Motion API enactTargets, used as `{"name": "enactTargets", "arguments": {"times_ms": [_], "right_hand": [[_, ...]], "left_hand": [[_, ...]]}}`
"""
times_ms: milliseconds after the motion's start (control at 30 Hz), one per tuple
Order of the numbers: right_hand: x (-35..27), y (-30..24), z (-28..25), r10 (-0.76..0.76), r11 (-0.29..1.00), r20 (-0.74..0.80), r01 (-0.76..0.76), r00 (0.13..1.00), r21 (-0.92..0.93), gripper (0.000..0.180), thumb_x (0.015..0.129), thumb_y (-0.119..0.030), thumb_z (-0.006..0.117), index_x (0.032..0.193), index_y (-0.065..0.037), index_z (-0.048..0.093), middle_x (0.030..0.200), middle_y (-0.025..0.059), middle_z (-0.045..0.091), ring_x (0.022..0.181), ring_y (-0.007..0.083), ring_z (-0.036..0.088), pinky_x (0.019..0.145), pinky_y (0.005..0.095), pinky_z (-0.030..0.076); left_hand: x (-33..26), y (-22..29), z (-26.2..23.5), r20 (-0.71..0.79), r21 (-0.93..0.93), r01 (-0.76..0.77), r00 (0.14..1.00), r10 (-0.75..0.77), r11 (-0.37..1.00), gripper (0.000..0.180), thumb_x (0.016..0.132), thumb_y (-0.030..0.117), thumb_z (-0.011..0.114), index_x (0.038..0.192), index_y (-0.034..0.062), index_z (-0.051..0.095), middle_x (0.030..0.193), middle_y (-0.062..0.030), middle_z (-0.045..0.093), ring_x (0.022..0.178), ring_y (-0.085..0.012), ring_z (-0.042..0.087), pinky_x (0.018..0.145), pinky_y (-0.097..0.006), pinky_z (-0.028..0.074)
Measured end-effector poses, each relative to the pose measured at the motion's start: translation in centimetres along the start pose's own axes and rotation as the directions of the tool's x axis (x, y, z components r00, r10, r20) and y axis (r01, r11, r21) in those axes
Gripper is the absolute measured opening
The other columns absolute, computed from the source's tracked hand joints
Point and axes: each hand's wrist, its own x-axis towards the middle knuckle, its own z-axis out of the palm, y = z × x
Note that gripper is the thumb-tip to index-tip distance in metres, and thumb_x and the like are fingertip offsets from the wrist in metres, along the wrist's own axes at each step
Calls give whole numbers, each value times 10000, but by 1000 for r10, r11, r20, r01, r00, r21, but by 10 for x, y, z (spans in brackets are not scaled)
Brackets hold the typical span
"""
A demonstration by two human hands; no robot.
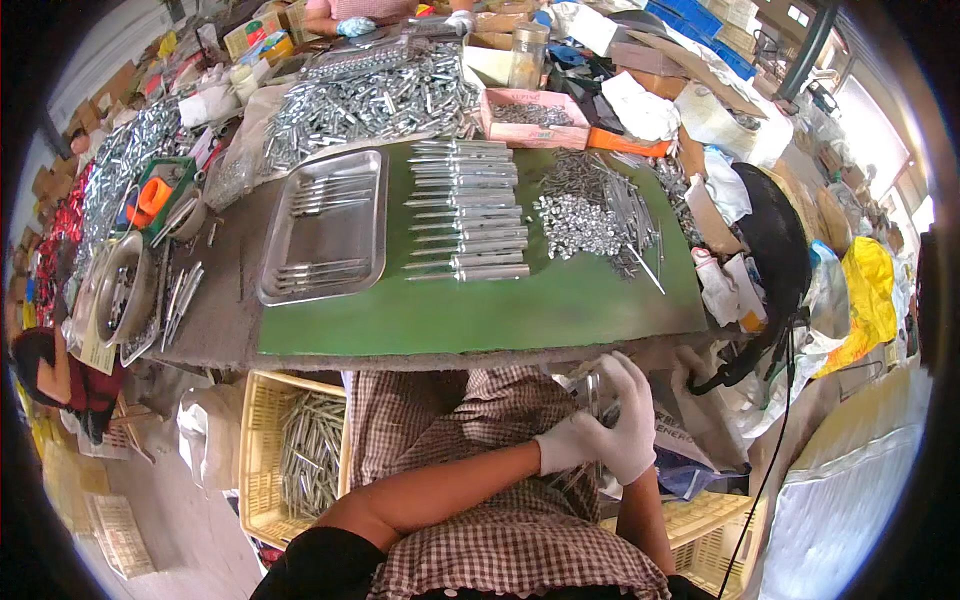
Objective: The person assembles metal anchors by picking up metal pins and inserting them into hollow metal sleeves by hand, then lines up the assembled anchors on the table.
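My left hand (572, 442), in a white glove, reaches across to the right below the table's front edge. It meets my right hand (632, 425), also white-gloved. The right fingers curve around a shiny, see-through-looking thing (594, 393) whose kind I cannot make out; the left fingers are hidden. On the green mat (460, 320) lies a column of silver metal tubes with thin pointed rods (485, 240). Left of it, a steel tray (325, 240) holds two groups of slender metal rods (320, 272). To the right are heaped small shiny metal pieces (575, 228), dark pins (572, 175) and long thin rods (628, 212).
Behind the mat are a big heap of metal anchors (370, 105), a pink box (535, 118) of small parts and a glass jar (528, 55). A yellow crate (262, 450) of metal rods stands below left. A black cable (770, 450) hangs at right. Another person's gloved hand (355, 27) shows opposite.
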Motion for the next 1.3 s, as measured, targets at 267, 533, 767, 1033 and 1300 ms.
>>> {"name": "enactTargets", "arguments": {"times_ms": [267,533,767,1033,1300], "right_hand": [[-5,20,-5,217,974,197,-199,956,-108,239,715,-168,674,899,-38,597,829,134,588,800,315,571,727,387,454],[90,38,-69,-191,920,-182,111,965,-377,307,730,-50,610,1036,-33,588,1083,157,607,1048,328,546,923,387,403],[141,119,-82,28,891,-132,-84,991,-445,350,754,43,539,1072,-66,636,976,126,636,927,279,590,845,323,441],[121,-27,13,-319,939,151,333,936,-82,168,827,-193,574,963,-150,663,885,42,632,793,208,598,690,333,463],[104,6,33,-320,789,200,378,926,-485,163,740,-161,605,896,-164,651,953,19,645,810,223,605,694,350,471]], "left_hand": [[-11,6,-3,433,-349,633,763,-480,691,420,825,125,638,1201,37,473,1105,-105,588,1017,-181,578,887,-324,457],[-21,-14,-18,304,-652,587,782,-543,480,395,825,77,581,1193,82,438,993,-82,581,850,-180,591,660,-341,552],[-20,-27,-23,292,-694,588,757,-584,416,376,822,92,594,1162,103,435,983,-73,583,833,-171,594,666,-355,559],[-23,-21,-27,299,-658,614,744,-597,435,369,820,122,596,1154,102,440,971,-65,581,817,-162,589,680,-353,556],[-24,-20,-30,259,-674,607,728,-634,422,341,818,110,590,1133,96,459,967,-75,581,830,-168,593,666,-347,557]]}}
